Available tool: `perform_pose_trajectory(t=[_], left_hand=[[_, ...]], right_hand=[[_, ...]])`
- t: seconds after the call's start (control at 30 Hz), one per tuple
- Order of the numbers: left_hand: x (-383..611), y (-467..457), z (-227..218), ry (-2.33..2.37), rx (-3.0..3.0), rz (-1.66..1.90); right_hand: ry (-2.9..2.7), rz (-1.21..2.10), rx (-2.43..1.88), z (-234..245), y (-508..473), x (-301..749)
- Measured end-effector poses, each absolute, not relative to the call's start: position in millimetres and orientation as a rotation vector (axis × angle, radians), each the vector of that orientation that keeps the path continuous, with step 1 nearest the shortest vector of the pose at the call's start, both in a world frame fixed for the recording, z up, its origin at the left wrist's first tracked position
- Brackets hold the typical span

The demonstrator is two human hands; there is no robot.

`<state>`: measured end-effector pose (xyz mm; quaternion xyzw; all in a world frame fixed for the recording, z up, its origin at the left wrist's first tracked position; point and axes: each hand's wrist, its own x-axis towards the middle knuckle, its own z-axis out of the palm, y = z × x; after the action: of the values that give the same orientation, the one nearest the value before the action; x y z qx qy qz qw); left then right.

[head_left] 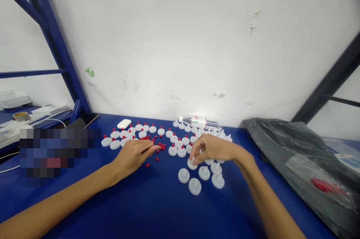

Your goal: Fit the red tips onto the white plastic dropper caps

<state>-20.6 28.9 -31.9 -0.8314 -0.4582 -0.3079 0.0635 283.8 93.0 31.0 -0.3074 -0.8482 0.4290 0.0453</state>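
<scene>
My right hand (211, 148) pinches a white round cap (192, 163) and presses it on the blue table (157, 201). Several bare white caps (195, 186) lie just in front of it. My left hand (134, 154) rests on the table with fingers together, its tips reaching into a scatter of small red plugs (161, 146); whether it holds one is hidden. Behind both hands lie rows of white caps fitted with red plugs (173, 150).
A clear plastic bottle (203, 122) lies against the white wall. A small white case (124, 123) and a dark phone (83, 120) sit at back left. A grey plastic bag (295, 149) with red parts covers the right side. Blue shelf posts rise at left.
</scene>
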Motion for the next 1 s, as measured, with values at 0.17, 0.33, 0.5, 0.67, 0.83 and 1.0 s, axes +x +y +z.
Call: perform_pose_trajectory(t=[0.17, 0.33, 0.5, 0.67, 0.83, 1.0], left_hand=[[-18.1, 30.0, -30.5, -1.464, -2.568, -1.086], [-16.2, 28.4, -29.6, -1.544, -2.637, -1.226], [-15.8, 24.6, -25.8, -1.458, -2.639, -1.318], [-14.4, 23.5, -20.5, -1.315, -2.62, -1.307], [-15.1, 23.4, -20.1, -1.284, -2.583, -1.347], [-15.3, 22.6, -20.2, -1.46, -2.516, -1.433]], right_hand=[[-2.46, 1.058, -0.923, 40.0, 88.2, 277.3], [-2.291, 1.279, -0.874, 35.6, 79.8, 267.1], [-2.328, 1.11, -0.808, 27.6, 78.4, 255.9], [-2.361, 0.954, -0.786, 19.8, 80.7, 246.7], [-2.364, 0.465, -0.83, 13.1, 74.5, 235.6], [-2.329, -0.17, -0.679, 7.3, 65.6, 222.7]])
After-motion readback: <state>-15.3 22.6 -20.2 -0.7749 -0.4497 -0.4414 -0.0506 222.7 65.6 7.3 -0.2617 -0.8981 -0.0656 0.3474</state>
